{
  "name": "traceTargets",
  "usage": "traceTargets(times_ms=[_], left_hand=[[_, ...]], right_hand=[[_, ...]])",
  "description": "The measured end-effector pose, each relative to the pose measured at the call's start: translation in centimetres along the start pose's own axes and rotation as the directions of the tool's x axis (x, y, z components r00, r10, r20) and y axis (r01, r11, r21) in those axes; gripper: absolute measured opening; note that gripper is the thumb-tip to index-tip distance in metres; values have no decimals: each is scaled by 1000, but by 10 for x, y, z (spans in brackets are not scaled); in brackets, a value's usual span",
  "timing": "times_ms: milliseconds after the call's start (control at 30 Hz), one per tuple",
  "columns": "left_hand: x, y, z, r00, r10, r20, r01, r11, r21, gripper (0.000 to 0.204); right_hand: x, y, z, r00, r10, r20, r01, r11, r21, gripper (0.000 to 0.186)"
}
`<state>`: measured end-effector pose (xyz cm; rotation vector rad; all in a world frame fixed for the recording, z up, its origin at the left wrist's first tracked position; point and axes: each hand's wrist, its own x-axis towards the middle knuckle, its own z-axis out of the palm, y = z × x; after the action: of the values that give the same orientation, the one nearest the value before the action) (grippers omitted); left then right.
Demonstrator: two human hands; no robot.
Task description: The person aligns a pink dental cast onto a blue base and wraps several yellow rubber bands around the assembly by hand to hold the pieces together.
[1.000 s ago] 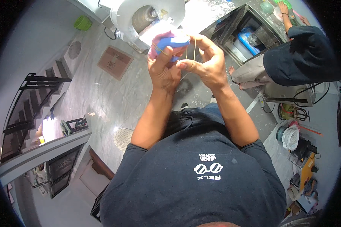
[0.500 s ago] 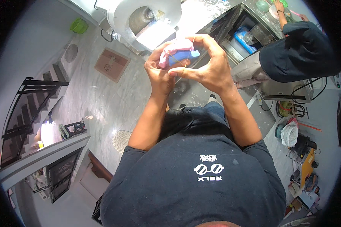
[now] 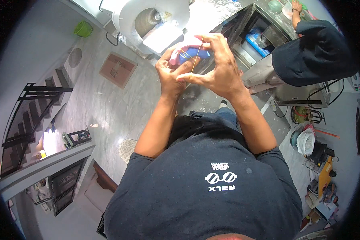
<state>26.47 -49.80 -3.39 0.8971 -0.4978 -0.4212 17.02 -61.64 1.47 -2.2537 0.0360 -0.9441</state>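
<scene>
My left hand [image 3: 169,80] is closed around a palm-sized piece with a blue part [image 3: 188,55] and a lumpy pink part [image 3: 174,58] against it. I cannot tell what kind of thing it is. A thin yellow rubber band [image 3: 195,64] crosses the blue part and runs taut towards my right hand [image 3: 224,70]. The thumb and forefinger of that hand are spread wide with the band stretched between them. Both hands are raised in front of my body, close together, and some of the left fingers are hidden behind the piece.
Ahead stands a white round-mouthed machine [image 3: 126,18] beside a powder-dusted worktop [image 3: 212,12]. At the right another person [image 3: 314,54] in a dark shirt works at a counter. A blue-edged container [image 3: 257,44] sits on a shelf below. A brown mat [image 3: 118,70] lies on the floor.
The piece has tilted slightly in my left hand, and the left thumb has come up against it. My right hand has spread wider, with the band pulled further out.
</scene>
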Motion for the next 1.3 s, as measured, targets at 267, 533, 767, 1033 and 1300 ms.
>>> traceTargets(times_ms=[267, 533, 767, 1033, 1300], left_hand=[[-8, 5, -14, 983, -11, 181, -46, 950, 309, 62], [-24, 4, -28, 977, -47, 208, 2, 978, 210, 74], [-31, -5, -28, 986, -69, 152, 49, 990, 133, 78], [-30, -10, -16, 992, -95, 82, 104, 988, -118, 56], [-26, -5, -12, 975, -168, 146, 211, 908, -361, 55]], right_hand=[[-1, 3, -10, 979, 13, 204, 7, 995, -96, 90], [-3, 12, -12, 942, 141, 305, -239, 918, 315, 69], [-3, 9, -8, 929, 181, 323, -289, 900, 327, 66], [-4, 3, -3, 903, 296, 312, -382, 884, 267, 70], [-7, 4, 1, 960, 202, 192, -216, 975, 55, 69]])
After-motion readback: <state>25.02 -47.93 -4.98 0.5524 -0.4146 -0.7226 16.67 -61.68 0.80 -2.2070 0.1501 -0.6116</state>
